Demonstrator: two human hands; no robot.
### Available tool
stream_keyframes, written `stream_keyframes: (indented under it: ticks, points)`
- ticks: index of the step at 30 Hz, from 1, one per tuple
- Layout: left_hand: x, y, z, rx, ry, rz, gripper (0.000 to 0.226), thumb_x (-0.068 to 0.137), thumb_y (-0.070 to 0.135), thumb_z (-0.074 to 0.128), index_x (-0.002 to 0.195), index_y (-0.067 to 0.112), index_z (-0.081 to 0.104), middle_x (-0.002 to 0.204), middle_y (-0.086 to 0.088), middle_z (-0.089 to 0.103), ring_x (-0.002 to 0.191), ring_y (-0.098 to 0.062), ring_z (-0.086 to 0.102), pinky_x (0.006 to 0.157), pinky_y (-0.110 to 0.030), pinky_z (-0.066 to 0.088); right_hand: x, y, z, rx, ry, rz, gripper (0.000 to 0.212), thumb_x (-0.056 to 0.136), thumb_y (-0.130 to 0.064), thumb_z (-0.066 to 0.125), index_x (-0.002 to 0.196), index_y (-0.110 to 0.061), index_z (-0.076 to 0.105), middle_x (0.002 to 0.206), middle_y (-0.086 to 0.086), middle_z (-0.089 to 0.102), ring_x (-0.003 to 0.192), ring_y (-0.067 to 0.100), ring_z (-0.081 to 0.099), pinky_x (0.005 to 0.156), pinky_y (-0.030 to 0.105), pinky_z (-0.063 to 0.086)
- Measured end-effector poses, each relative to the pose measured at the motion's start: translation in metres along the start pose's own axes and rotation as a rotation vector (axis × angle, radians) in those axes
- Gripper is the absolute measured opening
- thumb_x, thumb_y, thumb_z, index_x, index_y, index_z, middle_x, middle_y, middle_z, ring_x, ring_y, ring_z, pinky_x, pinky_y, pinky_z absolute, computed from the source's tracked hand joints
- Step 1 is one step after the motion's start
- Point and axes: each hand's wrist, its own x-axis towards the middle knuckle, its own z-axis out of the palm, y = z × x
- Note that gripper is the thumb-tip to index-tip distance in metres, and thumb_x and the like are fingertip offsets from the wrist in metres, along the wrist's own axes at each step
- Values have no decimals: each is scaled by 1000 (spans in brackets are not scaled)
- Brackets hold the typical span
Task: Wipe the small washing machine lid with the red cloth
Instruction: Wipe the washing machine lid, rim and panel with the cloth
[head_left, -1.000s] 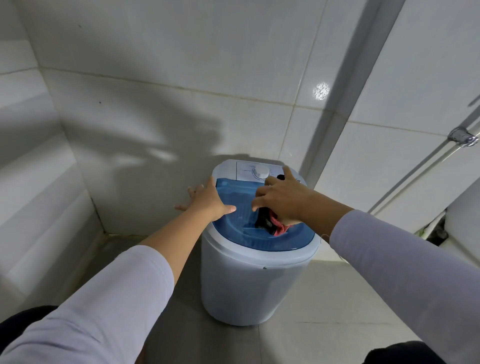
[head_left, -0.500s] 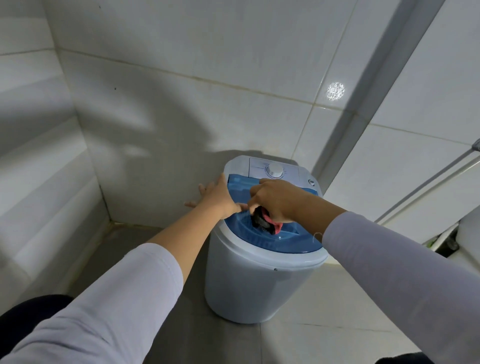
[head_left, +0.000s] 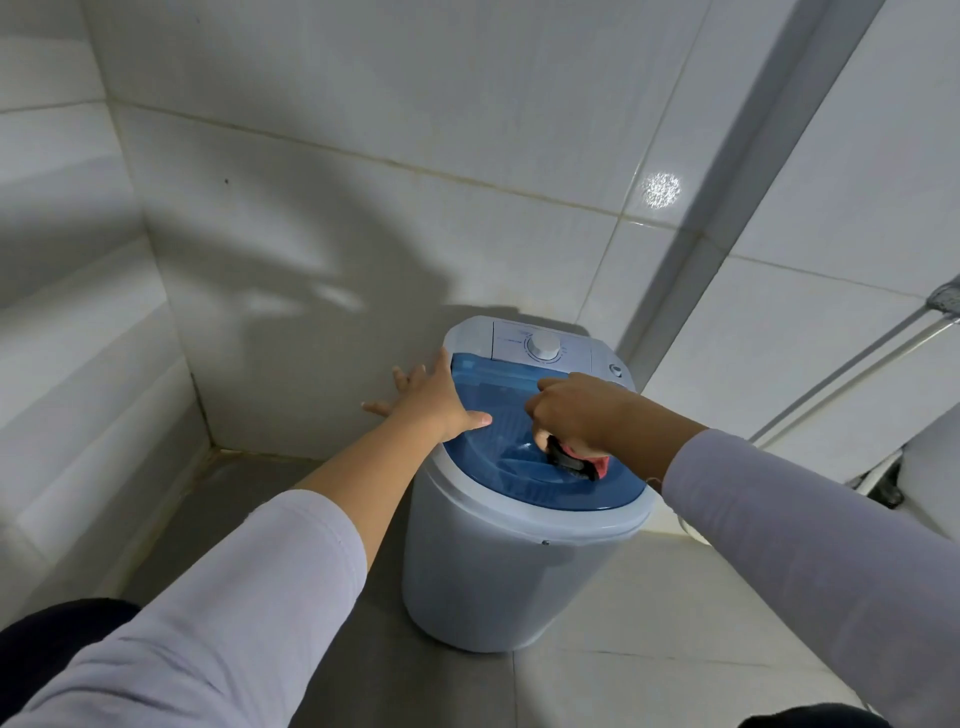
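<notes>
floor (head_left: 270, 519): grey and pale tiles, fills the bottom of the frame | on it: small white washing machine (head_left: 498, 577) with a blue lid, standing upright, middle of the frame, near the corner of the tiled walls | lower right: floor looks lighter

**Little room behind, open floor in front**

The washing machine (head_left: 519, 566) stood close to the tiled wall (head_left: 363, 234), with a grey corner strip (head_left: 727, 234) just behind; pipes (head_left: 857, 374) crossed the right side; the floor (head_left: 649, 649) in front lay free.
</notes>
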Motion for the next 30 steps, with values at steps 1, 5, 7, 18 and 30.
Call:
stream_keyframes:
  ticks: [1, 5, 7, 18, 30]
  points:
    - [0, 0, 0, -3, -2, -1, 108, 78, 58, 68, 154, 31, -3, 162, -5, 10, 149, -34, 0, 106, -74, 11, 2, 0, 0, 13, 8, 1, 35, 89, -5, 50, 111, -22, 69, 115, -1, 63, 112, 21, 47, 77, 31, 39]
    - [1, 1, -1, 6, -18, -3, 109, 79, 57, 68, 154, 30, -6, 162, -4, 10, 149, -33, -1, 107, -73, 11, 8, -4, -3, 78, 43, -1, 34, 89, -5, 51, 111, -24, 68, 117, -1, 60, 113, 21, 47, 80, 30, 43]
    - [1, 3, -1, 19, -24, -5, 110, 79, 56, 68, 154, 30, -8, 162, -5, 9, 150, -33, -2, 107, -74, 11, 13, -6, -5, 123, 63, 10, 35, 87, -4, 53, 111, -24, 67, 117, 0, 58, 113, 22, 47, 85, 32, 46]
    - [-2, 3, 0, 8, 17, -6, 106, 79, 57, 68, 154, 29, -3, 160, -6, 15, 149, -34, 0, 107, -75, 10, 1, 9, 13, 787, 278, 335, 46, 76, 6, 51, 107, -23, 69, 109, 2, 68, 97, 17, 56, 78, 21, 41]
    - [-15, 10, 7, 53, 175, 191, 67, 89, 44, 61, 147, 30, 31, 156, 5, 26, 150, -22, 4, 109, -71, 10, -22, 24, 25, 1196, 211, 656, 40, 96, -37, 46, 121, -5, 50, 104, 8, 51, 94, 22, 49, 83, 31, 38]
